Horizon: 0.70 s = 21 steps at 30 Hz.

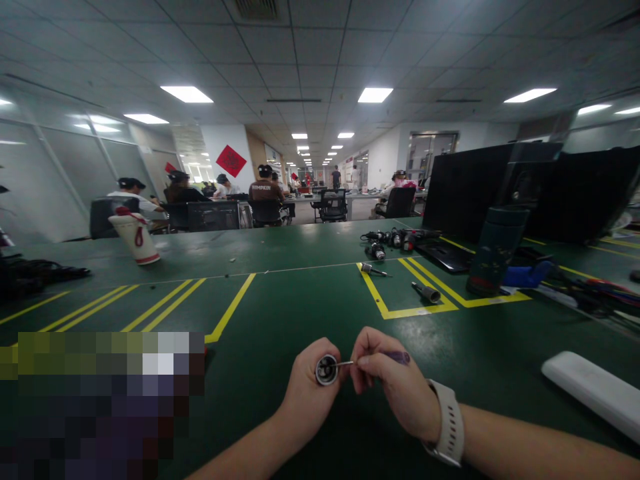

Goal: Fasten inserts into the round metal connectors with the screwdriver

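My left hand is closed around a small round metal part, its open end facing me. My right hand pinches a thin screwdriver with a purple handle. Its metal shaft points left and its tip reaches into the round part. Both hands hover just above the green table, near its front middle. A white watch is on my right wrist.
Loose tools lie in a yellow-taped box: a bit, a socket, and several parts farther back. A dark bottle, black monitors and a white bar stand right. A paper cup stands left. People sit at desks behind.
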Motion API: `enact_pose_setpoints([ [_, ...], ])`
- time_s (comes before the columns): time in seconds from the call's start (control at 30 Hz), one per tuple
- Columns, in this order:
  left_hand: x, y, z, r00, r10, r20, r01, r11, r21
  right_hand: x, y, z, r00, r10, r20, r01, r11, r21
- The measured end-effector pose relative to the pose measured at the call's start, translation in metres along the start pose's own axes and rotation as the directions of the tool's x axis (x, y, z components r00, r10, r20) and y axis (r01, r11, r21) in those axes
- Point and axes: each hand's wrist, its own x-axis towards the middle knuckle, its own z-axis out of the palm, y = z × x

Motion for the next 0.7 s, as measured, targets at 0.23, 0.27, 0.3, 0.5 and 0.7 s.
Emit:
enact_pose_setpoints([
  [0.23, 0.0005, 0.0002, 0.0011, 1.0, -0.018, -0.003, 0.018, 0.998, -0.055, 0.001, 0.0024, 0.0005, 0.999, 0.045, -0.025, -0.042, 0.993, 0.107],
  [0.27, 0.0005, 0.0002, 0.001, 1.0, -0.021, -0.004, 0.021, 0.998, -0.062, 0.0012, 0.0029, 0.0006, 0.998, 0.049, -0.031, -0.045, 0.992, 0.121],
  [0.3, 0.0005, 0.0002, 0.001, 1.0, -0.024, -0.005, 0.023, 0.998, -0.065, 0.0014, 0.0033, 0.0008, 0.998, 0.053, -0.038, -0.048, 0.99, 0.132],
  [0.5, 0.0012, 0.0008, 0.0, 1.0, -0.021, -0.008, 0.021, 0.999, -0.051, 0.0012, 0.002, 0.0013, 0.998, 0.043, -0.048, -0.038, 0.994, 0.106],
  [0.7, 0.0005, -0.0023, 0.0002, 1.0, 0.014, -0.02, -0.013, 1.0, 0.02, -0.0023, -0.0048, 0.0009, 0.999, -0.008, 0.04, 0.011, 0.997, -0.075],
])
